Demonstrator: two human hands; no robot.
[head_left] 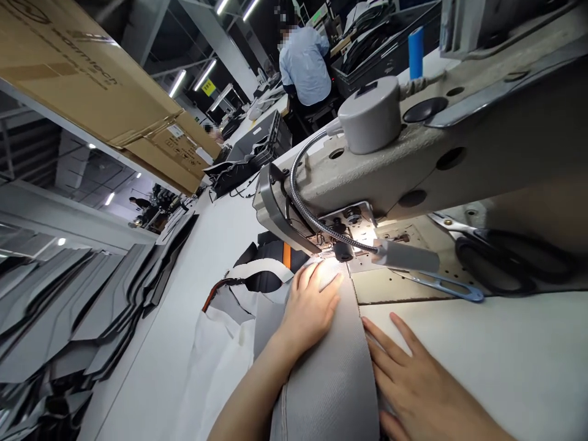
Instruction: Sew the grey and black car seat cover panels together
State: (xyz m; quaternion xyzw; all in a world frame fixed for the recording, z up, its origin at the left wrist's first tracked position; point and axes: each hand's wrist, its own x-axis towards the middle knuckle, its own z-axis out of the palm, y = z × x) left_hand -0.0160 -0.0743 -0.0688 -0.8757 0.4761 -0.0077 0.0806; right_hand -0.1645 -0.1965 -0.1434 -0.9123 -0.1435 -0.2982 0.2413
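A strip of grey ribbed fabric (328,373) runs from the bottom edge up to the needle area of a beige sewing machine (413,159). My left hand (310,303) lies flat on the fabric, fingers stretched toward the lit needle (342,251). My right hand (413,383) rests flat beside the fabric's right edge, fingers spread on the white table (505,355) and touching the cloth. A white, black and orange piece (257,275) hangs off to the left of the fabric.
Black scissors (505,257) and blue tweezers (448,285) lie on the machine bed. Stacks of grey and black cut pieces (68,312) fill the left. Cardboard boxes (92,79) sit on a shelf above. A person in a light blue shirt (303,61) works farther back.
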